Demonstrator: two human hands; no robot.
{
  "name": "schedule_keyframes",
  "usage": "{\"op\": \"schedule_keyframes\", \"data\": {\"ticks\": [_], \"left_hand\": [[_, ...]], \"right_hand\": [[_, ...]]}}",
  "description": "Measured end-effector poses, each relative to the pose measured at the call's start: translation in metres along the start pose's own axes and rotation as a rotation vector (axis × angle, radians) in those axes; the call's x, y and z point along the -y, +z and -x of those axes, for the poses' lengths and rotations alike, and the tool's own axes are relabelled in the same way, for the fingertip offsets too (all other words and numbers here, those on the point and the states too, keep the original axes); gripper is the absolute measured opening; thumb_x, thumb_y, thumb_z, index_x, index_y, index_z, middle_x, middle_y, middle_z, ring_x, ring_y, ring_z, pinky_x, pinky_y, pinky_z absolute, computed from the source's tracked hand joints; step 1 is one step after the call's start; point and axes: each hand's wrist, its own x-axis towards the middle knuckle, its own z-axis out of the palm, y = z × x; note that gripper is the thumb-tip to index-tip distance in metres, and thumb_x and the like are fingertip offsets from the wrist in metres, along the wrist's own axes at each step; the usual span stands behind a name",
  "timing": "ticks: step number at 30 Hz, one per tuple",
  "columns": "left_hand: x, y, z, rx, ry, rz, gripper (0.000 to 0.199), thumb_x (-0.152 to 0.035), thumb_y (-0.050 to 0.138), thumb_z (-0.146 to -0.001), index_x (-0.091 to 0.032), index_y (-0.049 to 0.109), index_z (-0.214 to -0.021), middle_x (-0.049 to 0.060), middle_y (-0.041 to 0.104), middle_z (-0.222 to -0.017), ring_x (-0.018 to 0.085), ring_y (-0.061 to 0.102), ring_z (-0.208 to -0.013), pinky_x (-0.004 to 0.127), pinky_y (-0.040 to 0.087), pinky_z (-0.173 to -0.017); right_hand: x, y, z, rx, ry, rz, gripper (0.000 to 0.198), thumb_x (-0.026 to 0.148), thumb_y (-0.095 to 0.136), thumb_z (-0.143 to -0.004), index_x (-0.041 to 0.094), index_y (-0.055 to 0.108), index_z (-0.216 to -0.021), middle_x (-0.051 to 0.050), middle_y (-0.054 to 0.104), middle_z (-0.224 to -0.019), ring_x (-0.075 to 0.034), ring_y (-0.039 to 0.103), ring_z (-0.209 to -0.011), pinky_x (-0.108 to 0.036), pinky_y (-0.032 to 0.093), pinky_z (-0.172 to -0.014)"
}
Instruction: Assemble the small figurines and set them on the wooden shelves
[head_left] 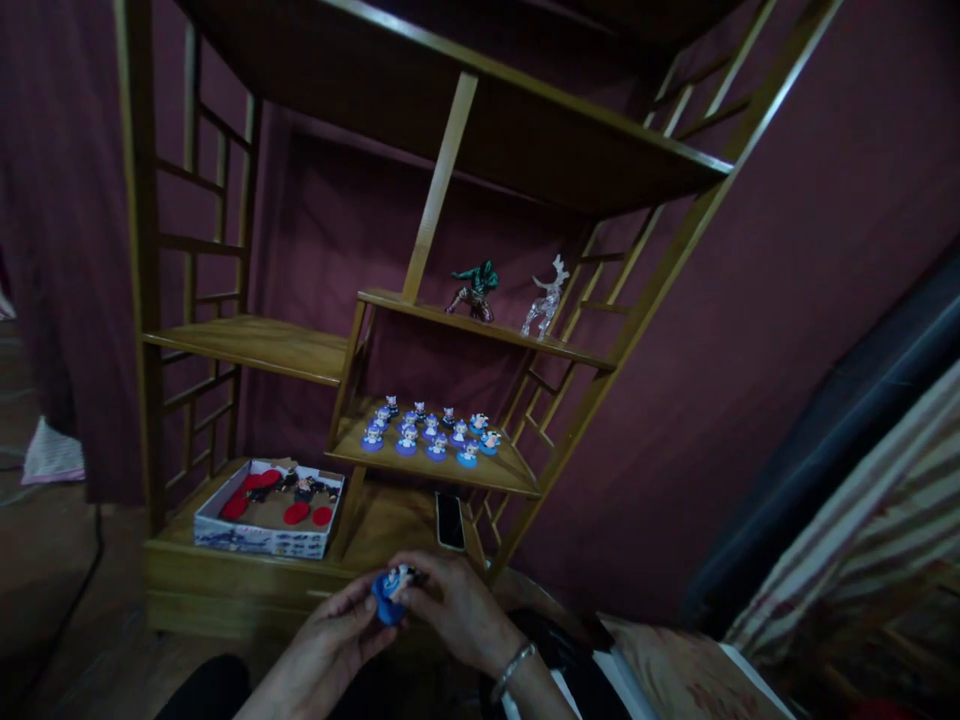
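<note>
Between my two hands, in front of the shelf unit, is a small toy figurine [390,592] with a blue base. My left hand [341,625] grips the blue base from the left side. From the right, my right hand [450,605] pinches the figure's upper part; its fingertips partly cover it. On the small middle shelf beyond my hands, several similar figurines [430,428] stand in rows on purple and blue bases. A white-edged cardboard box [259,540] to the left holds red discs [297,513] and dark figurine pieces [304,487].
A phone [450,521] lies on the bottom shelf [382,525]. Above the figurines, a green crouching figure [474,288] and a clear deer ornament [546,297] occupy a higher shelf. Wooden posts [442,190] and lattice sides frame the unit. Striped fabric [877,540] is at the right.
</note>
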Motion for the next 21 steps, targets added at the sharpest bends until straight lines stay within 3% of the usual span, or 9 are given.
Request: {"op": "schedule_keyframes", "data": {"ticks": [5,10,21], "left_hand": [[0.000,0.003,0.004,-0.007,-0.020,0.043,0.022,-0.014,0.072,-0.064,-0.013,0.070,-0.086,0.009,0.065,-0.096,0.018,0.060,-0.088,0.032,0.045,-0.086],[0.003,-0.016,0.002,0.012,-0.047,0.073,0.025,-0.015,0.072,-0.064,-0.012,0.069,-0.088,0.010,0.066,-0.095,0.019,0.061,-0.086,0.032,0.045,-0.085],[-0.013,-0.030,0.011,-0.011,0.022,0.095,0.025,-0.016,0.072,-0.065,-0.014,0.069,-0.089,0.007,0.066,-0.094,0.016,0.061,-0.084,0.028,0.045,-0.083]], "right_hand": [[0.002,0.001,0.007,-0.021,0.001,-0.009,0.019,0.027,0.053,-0.081,0.025,0.062,-0.097,0.000,0.066,-0.094,-0.015,0.060,-0.089,-0.024,0.043,-0.079],[0.004,0.011,0.004,0.025,0.037,0.006,0.019,0.029,0.051,-0.082,0.024,0.062,-0.096,0.000,0.067,-0.091,-0.015,0.060,-0.086,-0.023,0.043,-0.078],[0.025,0.025,-0.019,0.010,-0.061,0.110,0.017,0.028,0.051,-0.084,0.024,0.060,-0.098,0.001,0.065,-0.094,-0.014,0.059,-0.089,-0.023,0.041,-0.079]]}}
